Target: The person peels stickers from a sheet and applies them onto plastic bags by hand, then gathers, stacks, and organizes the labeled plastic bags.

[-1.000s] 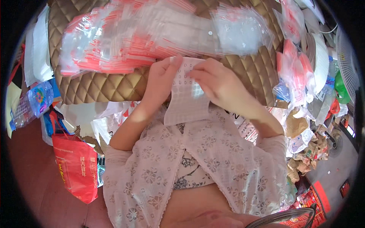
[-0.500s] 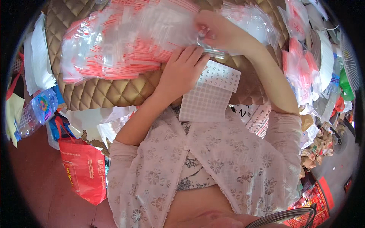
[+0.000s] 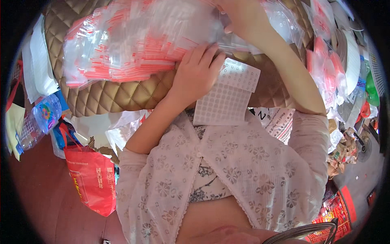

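Note:
My left hand (image 3: 198, 68) lies palm down with its fingers stretched out at the near edge of a clear zip bag, beside a sheet of small round stickers (image 3: 222, 103). That sheet is pale, with rows of dots and a folded or second printed strip (image 3: 240, 75) at its upper end. It hangs over the cushion edge toward my lap. Farther up, my right hand (image 3: 241, 20) is over the bags, thumb apart from the fingers, nothing visible in it. A wide pile of clear zip bags with red seals (image 3: 126, 44) covers the cushion to the left.
Under the bags is a brown quilted cushion (image 3: 122, 97). More red-marked bags (image 3: 325, 73) stand at the right, near plastic bottles and crumpled brown paper (image 3: 345, 152). At the left are a clear plastic bottle (image 3: 46, 114) and a red carrier bag (image 3: 91, 175).
My right hand has moved up and away from beside my left hand, and its pinch has loosened. My left hand stays nearly in place. The sticker sheet shifts slightly.

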`<state>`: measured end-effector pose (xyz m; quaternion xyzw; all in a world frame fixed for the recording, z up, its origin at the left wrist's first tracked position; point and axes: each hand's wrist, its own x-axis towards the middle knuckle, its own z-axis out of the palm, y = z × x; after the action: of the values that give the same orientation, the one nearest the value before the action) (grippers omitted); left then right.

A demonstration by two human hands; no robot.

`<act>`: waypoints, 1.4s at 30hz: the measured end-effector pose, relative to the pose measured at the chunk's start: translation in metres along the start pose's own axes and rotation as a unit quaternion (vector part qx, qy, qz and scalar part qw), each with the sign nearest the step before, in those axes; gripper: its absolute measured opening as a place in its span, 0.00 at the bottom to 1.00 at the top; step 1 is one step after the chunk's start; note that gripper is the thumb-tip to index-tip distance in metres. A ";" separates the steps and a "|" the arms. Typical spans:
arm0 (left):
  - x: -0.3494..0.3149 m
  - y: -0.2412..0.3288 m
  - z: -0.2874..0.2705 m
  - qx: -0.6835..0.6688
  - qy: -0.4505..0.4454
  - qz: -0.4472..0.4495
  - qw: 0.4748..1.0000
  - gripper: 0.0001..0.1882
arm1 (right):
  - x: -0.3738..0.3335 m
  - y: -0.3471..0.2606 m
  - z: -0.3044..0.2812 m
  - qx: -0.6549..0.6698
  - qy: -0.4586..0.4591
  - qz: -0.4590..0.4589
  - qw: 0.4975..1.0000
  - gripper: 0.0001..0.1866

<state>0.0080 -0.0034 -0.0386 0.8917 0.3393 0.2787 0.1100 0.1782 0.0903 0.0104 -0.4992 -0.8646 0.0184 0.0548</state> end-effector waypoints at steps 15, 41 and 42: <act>0.001 -0.001 -0.002 -0.029 0.010 0.005 1.000 0.12 | 0.007 -0.023 -0.008 0.056 -0.195 0.053 0.978 0.13; 0.005 0.009 -0.037 -0.132 -0.041 -0.169 0.976 0.07 | -0.032 -0.002 -0.016 0.357 -0.003 0.096 0.929 0.07; 0.009 0.004 -0.032 -0.028 -0.020 -0.093 0.995 0.07 | -0.023 0.006 -0.011 0.305 -0.008 0.071 0.950 0.07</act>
<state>-0.0029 -0.0005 -0.0067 0.8580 0.4106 0.2591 0.1675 0.1963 0.0731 0.0193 -0.5187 -0.7801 0.2893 0.1966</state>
